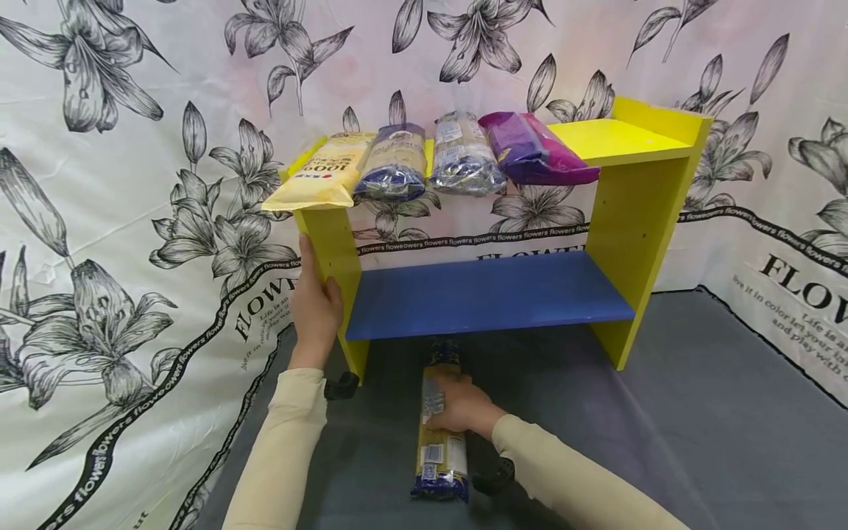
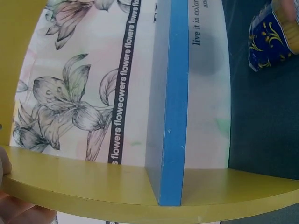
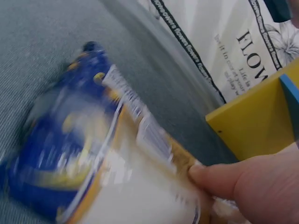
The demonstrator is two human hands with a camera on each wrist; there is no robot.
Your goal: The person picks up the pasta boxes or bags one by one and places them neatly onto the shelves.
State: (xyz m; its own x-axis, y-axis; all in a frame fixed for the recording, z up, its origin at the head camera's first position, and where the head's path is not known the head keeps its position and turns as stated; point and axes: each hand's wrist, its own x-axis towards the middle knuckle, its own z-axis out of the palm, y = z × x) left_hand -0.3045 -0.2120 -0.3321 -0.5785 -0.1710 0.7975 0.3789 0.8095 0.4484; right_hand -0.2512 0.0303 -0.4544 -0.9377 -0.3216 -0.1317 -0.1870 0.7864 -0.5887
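Observation:
My right hand (image 1: 458, 403) grips a long pasta packet (image 1: 440, 460) with blue ends and a yellow middle. The packet's far end reaches under the blue lower board. In the right wrist view, the thumb (image 3: 224, 179) lies along the wrapper, and the packet (image 3: 135, 177) is blurred. My left hand (image 1: 318, 313) holds the yellow left side panel (image 1: 331, 250) of the shelf. In the left wrist view, the panel's edge (image 2: 117, 207) passes between the fingers at the far left. The packet's blue end (image 2: 268, 42) shows at the upper right there.
On the top board lie a yellow bag (image 1: 324, 173), two clear-and-blue packets, one of them here (image 1: 395, 162), and a purple bag (image 1: 533, 151). The blue board (image 1: 483, 294) spans the side panels above the dark tabletop (image 1: 563, 412). A flowered cloth (image 1: 218, 59) hangs behind.

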